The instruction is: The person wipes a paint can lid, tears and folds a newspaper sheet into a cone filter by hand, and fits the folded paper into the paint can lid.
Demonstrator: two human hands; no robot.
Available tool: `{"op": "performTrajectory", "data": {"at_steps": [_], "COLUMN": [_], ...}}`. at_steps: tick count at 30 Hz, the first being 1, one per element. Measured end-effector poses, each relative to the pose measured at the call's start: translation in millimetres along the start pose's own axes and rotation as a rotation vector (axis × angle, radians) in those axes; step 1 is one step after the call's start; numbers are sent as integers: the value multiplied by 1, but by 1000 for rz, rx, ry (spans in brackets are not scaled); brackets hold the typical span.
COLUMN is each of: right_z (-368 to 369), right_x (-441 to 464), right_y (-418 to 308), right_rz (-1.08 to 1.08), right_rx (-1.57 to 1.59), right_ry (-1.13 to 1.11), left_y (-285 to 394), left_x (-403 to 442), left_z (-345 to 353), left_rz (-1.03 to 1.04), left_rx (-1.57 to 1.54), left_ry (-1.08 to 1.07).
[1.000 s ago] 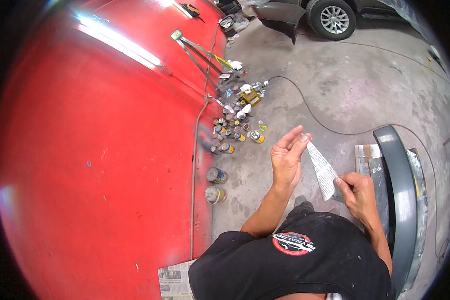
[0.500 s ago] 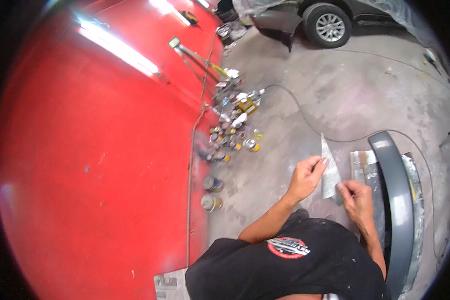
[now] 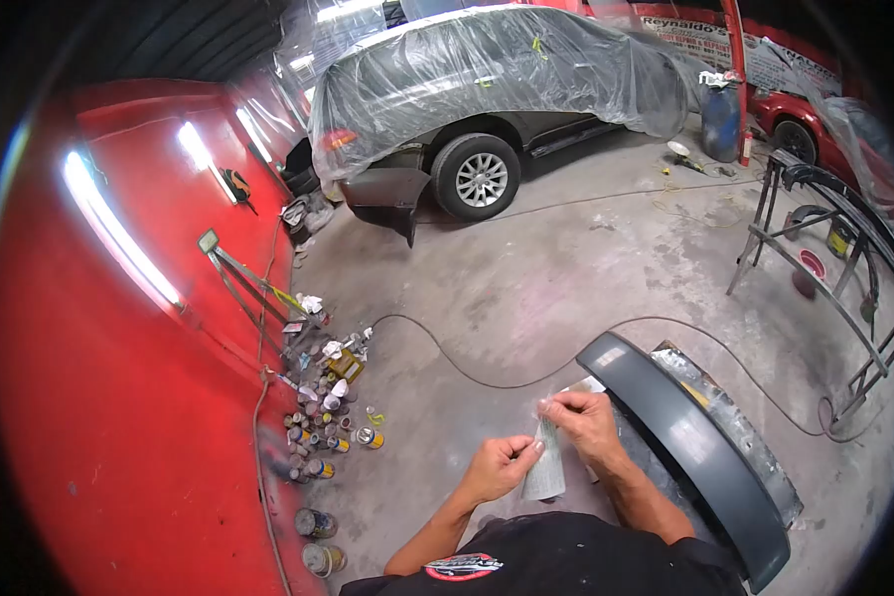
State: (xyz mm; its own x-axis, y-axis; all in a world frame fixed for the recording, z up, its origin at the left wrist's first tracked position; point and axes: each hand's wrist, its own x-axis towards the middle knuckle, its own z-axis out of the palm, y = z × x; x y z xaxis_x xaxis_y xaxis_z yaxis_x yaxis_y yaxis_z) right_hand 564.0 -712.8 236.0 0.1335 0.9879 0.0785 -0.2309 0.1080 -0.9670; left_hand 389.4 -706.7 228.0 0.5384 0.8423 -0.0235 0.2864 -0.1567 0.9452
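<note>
Left hand [image 3: 497, 470]: grip is clamped on the paper [image 3: 545, 480] at 10 o'clock. Right hand [image 3: 585, 427]: grip is clamped on its 12 o'clock end. Grey panel [image 3: 687, 449] lies at 3 o'clock.

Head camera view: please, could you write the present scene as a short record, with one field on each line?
Left hand: pinches the side of the pale paper
Right hand: fingers at the paper's narrow upper end
Paper shape: tapered, wider at the bottom
Right of hands: long grey panel
Left side: cans near the red wall
Background: vehicle under clear plastic sheeting, one wheel exposed
</note>
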Motion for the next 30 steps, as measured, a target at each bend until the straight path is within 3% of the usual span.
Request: {"op": "performTrajectory", "data": {"at_steps": [1, 3, 7, 9, 10, 11, 13, 14, 16, 18, 19, 21, 22, 24, 27, 29, 30], "right_z": [0, -10, -28, -44, -50, -55, -55, -49, -29, -3, 9, 21, 23, 19, -1, -27, -36], "right_x": [-1, 4, 11, 20, 20, 20, 21, 19, 9, 1, -1, -3, -5, -5, 6, 18, 22], "right_y": [-1, -4, -27, -43, -52, -61, -60, -49, -31, -14, -4, 3, 1, -5, -2, -17, -22], "right_rz": [-31, -70, -91, -271, -268, -285, -306, -241, -113, -48, -121, -189, -196, -199, -178, -128, -185], "right_rx": [32, 50, 69, 117, 112, 78, 48, 2, -104, -159, -162, -153, -177, -271, -44, 30, 34], "right_ry": [90, 116, 317, 551, 548, 485, 428, 350, 224, 166, 112, 58, 83, 117, 263, 394, 379], "left_y": [0, -1, -11, -23, -27, -50, -109, -99, -58, -21, -10, -2, -1, -5, -6, -6, -9], "left_x": [-2, -5, -19, -26, -27, -26, -21, -17, -4, 4, 8, 8, 9, 8, 4, 4, 6], "left_z": [0, 0, 14, 15, 10, 0, -21, -27, -37, -25, -18, -12, -10, -7, 6, 0, -1], "left_rz": [4, -86, -23, -173, -236, -236, -154, -156, 22, 108, 199, 94, -1, 4, -4, -23, -43], "left_rx": [-2, 103, -25, 42, 104, 104, 86, 85, 24, -75, -167, -148, -137, -116, -152, 163, 129], "left_ry": [-3, -211, -271, -436, -489, -488, -94, -96, 264, 217, 158, 101, 38, 11, 22, -76, 24]}}
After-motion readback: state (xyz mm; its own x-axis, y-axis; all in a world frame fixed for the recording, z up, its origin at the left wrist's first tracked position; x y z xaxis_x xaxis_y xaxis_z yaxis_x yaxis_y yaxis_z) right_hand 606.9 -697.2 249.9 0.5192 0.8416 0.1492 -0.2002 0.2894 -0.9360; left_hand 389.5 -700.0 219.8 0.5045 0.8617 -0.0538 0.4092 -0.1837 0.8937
